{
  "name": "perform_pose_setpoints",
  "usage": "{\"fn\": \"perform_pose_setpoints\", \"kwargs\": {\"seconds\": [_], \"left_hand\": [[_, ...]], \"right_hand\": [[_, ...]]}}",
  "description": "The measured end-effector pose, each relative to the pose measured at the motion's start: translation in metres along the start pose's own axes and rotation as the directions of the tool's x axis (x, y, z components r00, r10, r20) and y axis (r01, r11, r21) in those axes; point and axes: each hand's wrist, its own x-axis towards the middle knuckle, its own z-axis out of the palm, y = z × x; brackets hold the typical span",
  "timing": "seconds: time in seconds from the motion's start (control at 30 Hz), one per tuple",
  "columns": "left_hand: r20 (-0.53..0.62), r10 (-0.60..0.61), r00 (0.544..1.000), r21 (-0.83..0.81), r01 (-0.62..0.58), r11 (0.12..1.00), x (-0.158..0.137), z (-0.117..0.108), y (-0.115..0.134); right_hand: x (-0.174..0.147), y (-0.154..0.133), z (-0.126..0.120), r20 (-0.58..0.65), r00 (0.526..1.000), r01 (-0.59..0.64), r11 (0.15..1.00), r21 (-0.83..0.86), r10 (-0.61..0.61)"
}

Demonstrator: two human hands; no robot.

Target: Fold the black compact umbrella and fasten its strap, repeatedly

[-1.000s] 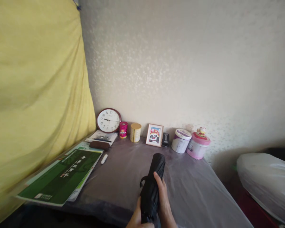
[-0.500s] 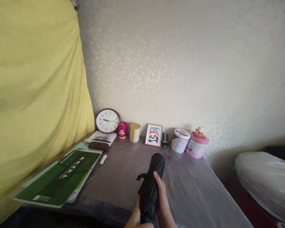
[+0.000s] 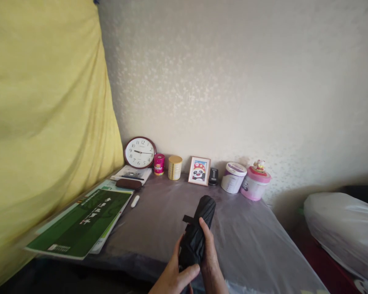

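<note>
A black folded umbrella (image 3: 198,234) is held at a tilt above the near part of the table, its rounded end pointing up and away from me. Its short strap (image 3: 188,219) sticks out to the left. My left hand (image 3: 177,271) is closed round the lower part, thumb across the front of the cloth. On the right side of the umbrella, my right hand (image 3: 210,253) grips it with the thumb laid along the fabric. The fingers behind the umbrella are hidden, and its lower end is covered by my left hand.
Green books (image 3: 79,224) lie at the left, beside a brown case (image 3: 129,184) and a small white object (image 3: 135,201). Along the wall stand a clock (image 3: 140,152), a pink can (image 3: 159,164), a yellow tin (image 3: 174,168), a panda picture frame (image 3: 199,171), and two tubs (image 3: 233,178).
My left hand has moved up from the umbrella's lower end onto its cloth, thumb now across the front. The strap now points straighter to the left. The view has shifted slightly.
</note>
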Motion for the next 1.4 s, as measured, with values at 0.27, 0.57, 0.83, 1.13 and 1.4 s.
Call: {"fn": "perform_pose_setpoints", "kwargs": {"seconds": [0.27, 0.57, 0.83, 1.13, 1.4], "left_hand": [[-0.238, 0.325, 0.915, 0.636, -0.106, 0.764, 0.014, -0.009, -0.03], [-0.298, 0.148, 0.943, 0.876, 0.208, 0.434, 0.018, -0.019, -0.023], [-0.295, 0.105, 0.95, 0.887, 0.231, 0.4, 0.022, -0.019, -0.023], [-0.292, 0.093, 0.952, 0.901, 0.242, 0.359, 0.022, -0.02, -0.018], [-0.251, 0.107, 0.962, 0.929, 0.209, 0.305, 0.023, -0.021, -0.024]], "right_hand": [[0.011, 0.004, -0.007, 0.012, 0.992, 0.128, 0.963, -0.235, -0.129], [0.032, 0.03, -0.025, 0.015, 0.96, 0.243, 0.804, -0.543, -0.281], [0.035, 0.031, -0.028, 0.274, 0.851, 0.509, 0.569, -0.646, -0.449], [0.029, 0.023, -0.047, 0.407, 0.866, 0.452, 0.805, -0.384, -0.292], [0.019, 0.014, -0.046, 0.355, 0.915, 0.287, 0.927, -0.241, -0.191]]}}
